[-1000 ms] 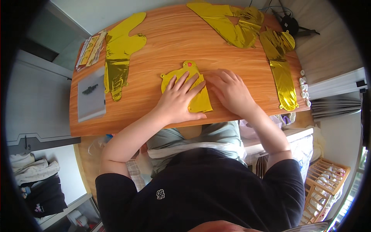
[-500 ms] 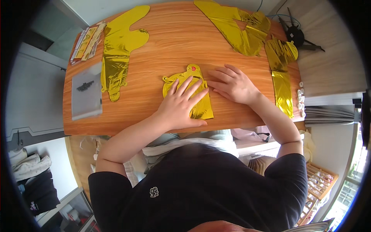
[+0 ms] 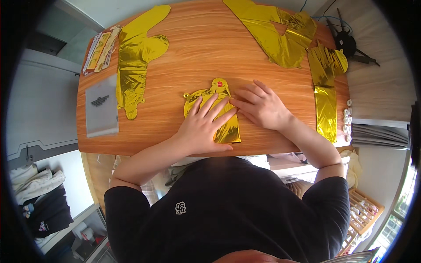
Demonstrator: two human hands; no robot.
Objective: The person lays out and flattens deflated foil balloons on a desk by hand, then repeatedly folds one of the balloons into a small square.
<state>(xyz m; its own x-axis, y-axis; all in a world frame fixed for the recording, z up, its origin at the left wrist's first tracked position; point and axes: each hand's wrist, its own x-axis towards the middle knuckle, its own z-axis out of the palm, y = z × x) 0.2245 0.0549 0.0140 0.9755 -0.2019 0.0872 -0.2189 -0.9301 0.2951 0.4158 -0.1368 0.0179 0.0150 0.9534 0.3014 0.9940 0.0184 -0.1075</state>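
A deflated gold foil balloon [image 3: 230, 131], folded into a compact piece, lies on the wooden table in front of me. Its rounded tab at the far end carries a small red mark [image 3: 219, 83]. My left hand [image 3: 201, 129] is spread flat on the foil, pressing on it and covering much of its left and middle. To the right, my right hand [image 3: 265, 107] has its bent fingers apart, with fingertips at the balloon's right edge. Whether the thumb pinches the foil there is hidden.
Other flat gold foil balloons lie at the far left [image 3: 133, 65], far right [image 3: 285, 37] and right edge [image 3: 325, 101]. Paper packages [image 3: 101, 50] and a clear plastic bag [image 3: 103, 118] sit left. White rolls [image 3: 347, 118] and a black stand [image 3: 345, 43] are at right.
My right hand's fingertips have come down and left to the folded balloon's right edge. My left hand stays spread on the foil. The whole view has shifted slightly.
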